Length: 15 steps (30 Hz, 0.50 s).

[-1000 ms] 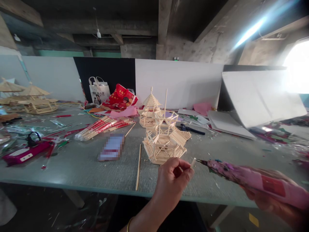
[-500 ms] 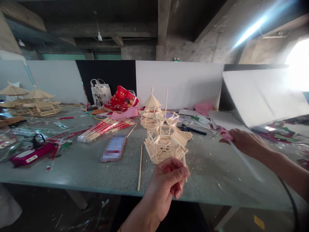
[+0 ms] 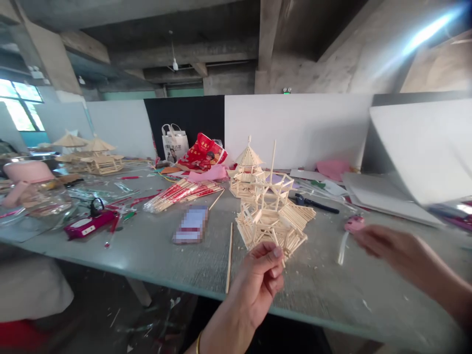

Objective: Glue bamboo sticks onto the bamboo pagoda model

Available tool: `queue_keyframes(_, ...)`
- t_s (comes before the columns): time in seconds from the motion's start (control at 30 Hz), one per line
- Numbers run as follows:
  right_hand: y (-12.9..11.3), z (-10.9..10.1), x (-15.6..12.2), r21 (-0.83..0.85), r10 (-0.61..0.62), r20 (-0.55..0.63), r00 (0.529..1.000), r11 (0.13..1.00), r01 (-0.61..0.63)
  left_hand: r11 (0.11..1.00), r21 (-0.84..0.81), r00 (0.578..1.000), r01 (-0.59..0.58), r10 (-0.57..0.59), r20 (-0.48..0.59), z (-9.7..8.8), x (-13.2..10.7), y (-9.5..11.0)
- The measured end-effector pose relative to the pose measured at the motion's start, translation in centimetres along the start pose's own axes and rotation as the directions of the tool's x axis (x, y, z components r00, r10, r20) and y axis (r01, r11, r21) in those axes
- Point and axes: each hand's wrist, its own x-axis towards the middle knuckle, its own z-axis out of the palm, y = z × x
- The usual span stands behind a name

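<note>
My left hand [image 3: 260, 278] pinches a short wooden stick [image 3: 276, 238] just in front of the stick-built pavilion model [image 3: 271, 214], overlapping its near side in view. Whether the stick touches the model I cannot tell. On the right, my right hand [image 3: 387, 243] is closed around a pink glue gun [image 3: 354, 224], slightly blurred. A clear glue stick [image 3: 342, 250] hangs from the gun. The model has an open frame, slatted roof panels and one tall upright stick. A longer loose stick [image 3: 229, 258] lies left of my left hand.
Behind the model stands a finished pavilion [image 3: 249, 160]. Pliers [image 3: 317, 204] lie to its right. Left are a phone [image 3: 191, 224], bundled sticks [image 3: 184, 192], a magenta power strip [image 3: 90, 223] and more pavilions [image 3: 101, 157]. White boards [image 3: 391, 196] lie at the right.
My right hand has drawn the glue gun nearer, and its glue stick now points down-left instead of down-right. My left hand still pinches the short stick. The view has turned left.
</note>
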Motion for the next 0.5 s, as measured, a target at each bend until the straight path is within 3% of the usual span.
queue_keyframes(0.07, -3.4, 2.2, -4.5, 0.187, -0.077, 0.293, 0.953, 0.982, 0.022, 1.0, -0.009, 1.0, 0.001, -0.001, -0.011, 0.2, 0.0, 0.0)
queue_keyframes(0.1, -5.1, 3.5, -6.3, 0.235, -0.102, 0.337, 0.936, 0.972, 0.022, 1.0, -0.007, 1.0, -0.001, 0.001, -0.018, 0.2, 0.0, 0.0)
queue_keyframes(0.17, -8.2, 6.1, -8.7, 0.32, -0.151, 0.347, 0.926, 0.947, 0.035, 1.0, 0.012, 1.0, -0.009, 0.009, -0.028, 0.2, 0.1, 0.2)
queue_keyframes(0.27, -11.3, 9.0, -9.3, 0.434, -0.154, 0.331, 0.931, 0.901, -0.006, 0.999, 0.043, 0.999, -0.017, 0.018, -0.034, -0.1, 0.2, 0.8)
queue_keyframes(0.5, -12.6, 11.7, -7.8, 0.571, -0.031, 0.319, 0.947, 0.804, -0.166, 0.992, 0.123, 0.999, 0.018, -0.014, -0.034, -0.5, 0.8, 1.6)
